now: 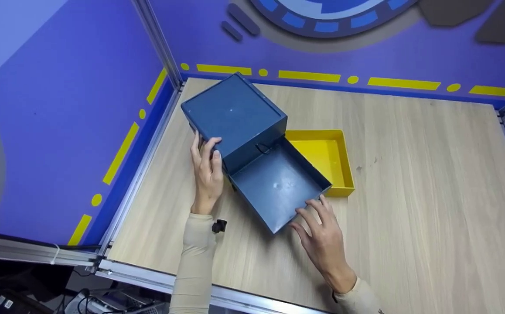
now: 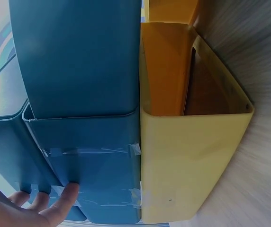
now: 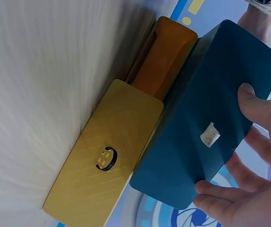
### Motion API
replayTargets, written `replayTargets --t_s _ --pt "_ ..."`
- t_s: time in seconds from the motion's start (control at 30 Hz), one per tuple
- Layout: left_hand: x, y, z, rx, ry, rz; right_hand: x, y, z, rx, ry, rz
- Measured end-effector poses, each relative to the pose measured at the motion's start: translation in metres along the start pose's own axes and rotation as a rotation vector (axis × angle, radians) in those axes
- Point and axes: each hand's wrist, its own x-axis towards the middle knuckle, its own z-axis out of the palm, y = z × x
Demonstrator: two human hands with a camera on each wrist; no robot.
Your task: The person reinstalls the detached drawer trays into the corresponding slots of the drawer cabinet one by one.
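Observation:
A dark blue drawer cabinet [image 1: 235, 109] has its blue drawer [image 1: 274, 192] pulled far out, and the drawer's inside is bare. Beneath it, a yellow drawer [image 1: 322, 159] sticks out at a different angle, partly covered by the blue one. My left hand [image 1: 209, 179] rests against the cabinet's left side, fingertips at its upper edge. With my right hand [image 1: 324, 240] I pinch the drawer's front rim. In the right wrist view the thumb [image 3: 250, 97] presses the front face, while two fingers pass behind the rim. A white patch [image 3: 210, 135] marks that face.
The yellow drawer's front carries a black ring handle [image 3: 115, 158]. Yellow casing [image 2: 192, 161] lies against the blue tiers. A wood-grain table [image 1: 427, 187] spreads to the right. Blue printed panels [image 1: 313, 48] stand behind and at the left. A metal rail [image 1: 139, 277] borders the near edge.

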Motion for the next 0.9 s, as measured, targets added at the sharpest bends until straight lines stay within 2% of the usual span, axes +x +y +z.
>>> replayTargets --t_s 0.17,0.37,0.47,0.9 --pt "0.000 0.000 0.002 -0.005 -0.006 0.002 -0.002 0.004 0.002 -0.007 -0.008 -0.017" --pt "0.000 0.000 0.002 -0.004 0.010 0.012 -0.008 0.008 0.001 0.016 0.044 -0.093" --pt "0.001 0.000 0.001 -0.022 0.011 0.016 -0.008 0.010 0.002 0.008 0.019 -0.122" --pt "0.000 0.002 0.000 -0.014 -0.015 -0.019 0.000 0.016 0.014 0.001 -0.017 -0.128"
